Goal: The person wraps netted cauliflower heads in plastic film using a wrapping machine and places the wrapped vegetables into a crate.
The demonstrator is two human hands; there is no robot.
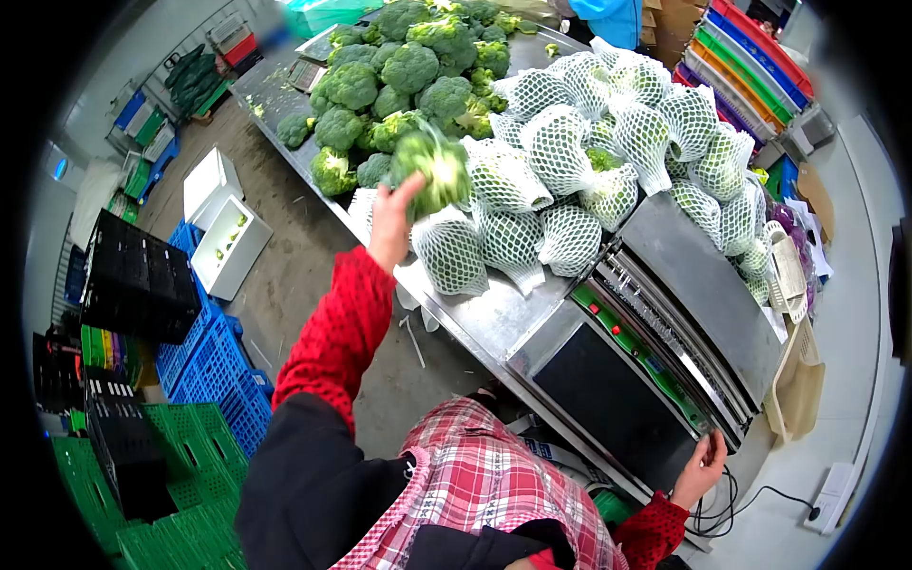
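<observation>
My left hand (391, 220) is closed around a head of broccoli (437, 171), which is smeared by motion. It is above the table's near edge, between loose broccoli (410, 68) and broccoli heads in white foam nets (560, 142). My right hand (701, 467) is at the near right corner of a wrapping machine (617, 332), by the end of its green strip. Its fingers are bent and look slightly apart, with nothing visible between them. The machine has a dark flat plate (616, 404) at the front and a metal cover (703, 294) behind.
The metal table (285, 147) carries both heaps. Stacked coloured crates (746, 71) stand at the back right, near a beige basket (796, 380). Leftward are blue pallets (218, 375), green crates (190, 446) and a white foam box (228, 249). A black cable (750, 499) runs near my right hand.
</observation>
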